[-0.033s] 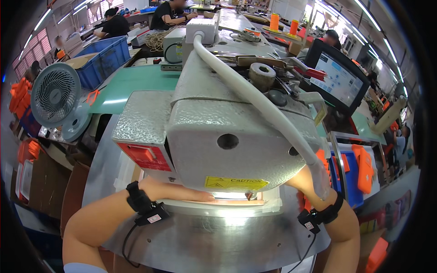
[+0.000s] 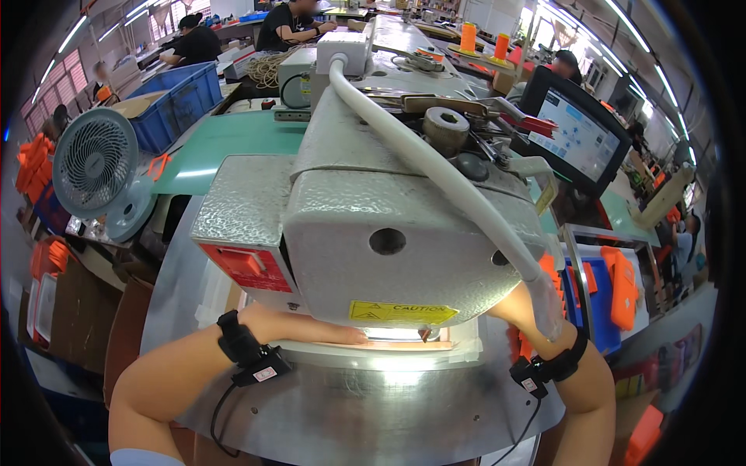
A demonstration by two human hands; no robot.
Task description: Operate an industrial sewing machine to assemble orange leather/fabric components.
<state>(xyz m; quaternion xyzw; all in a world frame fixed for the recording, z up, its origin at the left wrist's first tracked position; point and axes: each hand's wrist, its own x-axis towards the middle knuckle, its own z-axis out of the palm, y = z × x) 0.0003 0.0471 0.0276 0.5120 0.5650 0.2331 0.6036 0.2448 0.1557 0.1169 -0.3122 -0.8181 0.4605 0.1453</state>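
A large grey industrial sewing machine head (image 2: 420,264) fills the middle of the view. My left hand (image 2: 311,329) reaches in beneath its left side, with a digit stretched flat along a narrow pale strip (image 2: 416,346) in the lit gap; its other fingers are hidden. On the opposite side, my right hand (image 2: 510,304) goes behind the machine head, its fingers out of sight. A small dark pointed part (image 2: 426,335) shows in the gap between the hands. Under everything lies the shiny metal work plate (image 2: 350,404), with clear tape around the opening.
Tools, including red-handled pliers (image 2: 536,124), lie on the machine top beside a thick white hose (image 2: 420,147). A control screen (image 2: 575,132) and a blue tray (image 2: 598,311) with orange pieces stand right. Left are a fan (image 2: 95,163) and a blue crate (image 2: 175,105). Several people sit farther off.
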